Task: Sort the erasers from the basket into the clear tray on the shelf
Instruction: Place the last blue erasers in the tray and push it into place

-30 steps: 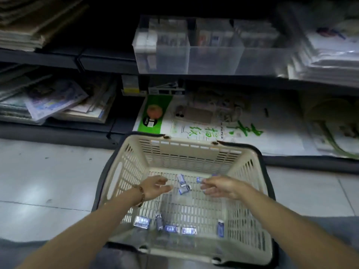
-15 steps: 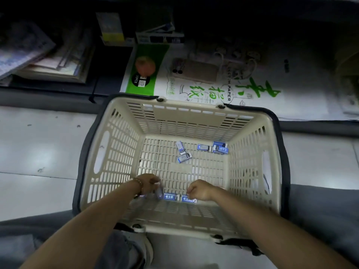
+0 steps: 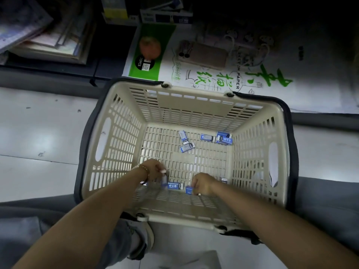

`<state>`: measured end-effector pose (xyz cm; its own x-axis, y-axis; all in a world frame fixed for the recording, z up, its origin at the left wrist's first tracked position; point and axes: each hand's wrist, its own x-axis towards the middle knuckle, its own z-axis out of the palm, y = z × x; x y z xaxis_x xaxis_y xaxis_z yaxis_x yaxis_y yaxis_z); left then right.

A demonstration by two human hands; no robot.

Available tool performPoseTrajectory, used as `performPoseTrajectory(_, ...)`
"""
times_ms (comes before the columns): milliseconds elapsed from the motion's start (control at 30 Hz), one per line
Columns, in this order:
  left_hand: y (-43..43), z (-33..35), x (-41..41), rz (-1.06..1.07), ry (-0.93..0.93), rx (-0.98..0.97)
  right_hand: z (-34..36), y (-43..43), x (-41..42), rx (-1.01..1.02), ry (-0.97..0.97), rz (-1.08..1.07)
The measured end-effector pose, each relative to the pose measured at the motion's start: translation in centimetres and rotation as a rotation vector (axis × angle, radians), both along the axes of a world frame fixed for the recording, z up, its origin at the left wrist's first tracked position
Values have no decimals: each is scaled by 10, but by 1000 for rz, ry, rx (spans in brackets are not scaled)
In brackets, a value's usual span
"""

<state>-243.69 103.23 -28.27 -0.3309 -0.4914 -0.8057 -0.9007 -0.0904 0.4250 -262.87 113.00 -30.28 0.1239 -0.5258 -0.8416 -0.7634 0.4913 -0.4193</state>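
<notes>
Right hand (image 3: 202, 184) pinches a blue eraser (image 3: 189, 190) in the basket (image 3: 194, 107); a loose eraser (image 3: 174, 186) lies just beside that grip. Left hand (image 3: 154, 171) curls down nearby, its hold too blurred to tell.

The left hand (image 3: 155, 171) and right hand (image 3: 202, 184) have moved to the basket's (image 3: 194, 105) near wall, pinching erasers (image 3: 189, 190).

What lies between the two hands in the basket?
One blue eraser lies flat on the basket floor between the left hand and right hand; the head view shows it.
</notes>
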Motion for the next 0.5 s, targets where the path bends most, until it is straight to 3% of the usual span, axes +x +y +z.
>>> performPoseTrajectory(167,-15,-1,16,386,105,-98,6,-14,16,-63,-221,-317)
performPoseTrajectory(300,-14,-3,23,638,145,-8,-1,-8,39,-78,-210,-330)
performPoseTrajectory(500,-11,-1,21,723,187,37,-12,-11,37,-9,-168,-304)
